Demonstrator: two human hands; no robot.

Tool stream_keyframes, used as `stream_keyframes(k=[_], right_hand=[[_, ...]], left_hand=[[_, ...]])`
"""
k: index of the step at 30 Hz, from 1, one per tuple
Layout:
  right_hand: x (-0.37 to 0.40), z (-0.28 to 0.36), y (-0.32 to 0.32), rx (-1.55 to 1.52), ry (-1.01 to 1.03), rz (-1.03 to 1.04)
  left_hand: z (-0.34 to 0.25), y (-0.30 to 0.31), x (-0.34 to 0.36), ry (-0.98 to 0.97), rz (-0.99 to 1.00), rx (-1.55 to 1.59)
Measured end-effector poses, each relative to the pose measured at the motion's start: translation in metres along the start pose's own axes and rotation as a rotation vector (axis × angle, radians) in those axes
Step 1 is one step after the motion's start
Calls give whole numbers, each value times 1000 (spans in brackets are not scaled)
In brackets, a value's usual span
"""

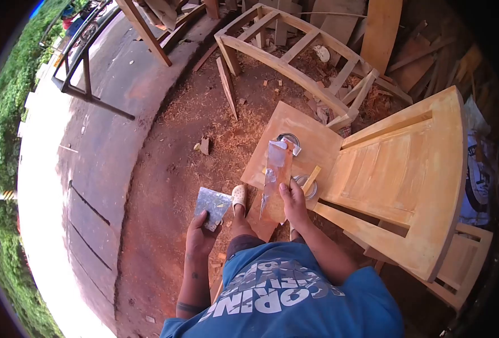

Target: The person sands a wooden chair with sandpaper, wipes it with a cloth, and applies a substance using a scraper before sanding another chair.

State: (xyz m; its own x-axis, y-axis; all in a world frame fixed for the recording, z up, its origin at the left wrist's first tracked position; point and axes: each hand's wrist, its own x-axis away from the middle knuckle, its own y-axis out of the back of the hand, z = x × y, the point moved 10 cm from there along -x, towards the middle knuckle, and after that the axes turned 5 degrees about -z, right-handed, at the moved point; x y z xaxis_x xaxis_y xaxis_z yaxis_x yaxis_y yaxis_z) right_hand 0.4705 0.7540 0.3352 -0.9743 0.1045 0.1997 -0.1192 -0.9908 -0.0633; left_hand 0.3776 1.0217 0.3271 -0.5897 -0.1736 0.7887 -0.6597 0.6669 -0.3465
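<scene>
My left hand [200,232] grips a wide metal scraper blade [213,206] smeared with yellowish filler, held out over the dirt floor. My right hand [292,201] holds a long flat wooden piece [276,179] with a pale smeared patch on its upper end, raised above a square wooden board [294,135]. On that board stand an open tin [288,138] and a second tin [307,186] with a wooden stick [312,178] resting in it. My foot in a pale shoe [239,197] is between the two hands.
An unfinished yellow-primed wooden chair [407,174] lies to the right. A bare chair frame [300,62] lies behind the board. Sawdust and offcuts cover the red dirt floor. A dark metal frame [83,73] stands on the concrete strip at left.
</scene>
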Motion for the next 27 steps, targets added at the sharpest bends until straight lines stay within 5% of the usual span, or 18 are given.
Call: stream_keyframes(k=[7,13,17,20,21,24,27], right_hand=[[-29,-41,-92,-13,-193,-140],[-36,-22,-138,68,-147,-179],[-40,20,-144,92,-39,-265],[-38,61,-133,210,126,-456],[-37,76,-130,242,140,-492],[-30,94,-114,316,140,-595],[-20,109,-97,295,189,-755]], left_hand=[[-81,47,-117,117,11,-74],[-113,39,-129,160,75,-195],[-178,-29,-83,-431,321,-787],[-203,-107,-13,-1187,620,-1561],[-197,-119,-4,-1137,739,-1650],[-179,-148,33,-1424,1201,-1647],[-158,-158,46,-1453,1447,-1746]])
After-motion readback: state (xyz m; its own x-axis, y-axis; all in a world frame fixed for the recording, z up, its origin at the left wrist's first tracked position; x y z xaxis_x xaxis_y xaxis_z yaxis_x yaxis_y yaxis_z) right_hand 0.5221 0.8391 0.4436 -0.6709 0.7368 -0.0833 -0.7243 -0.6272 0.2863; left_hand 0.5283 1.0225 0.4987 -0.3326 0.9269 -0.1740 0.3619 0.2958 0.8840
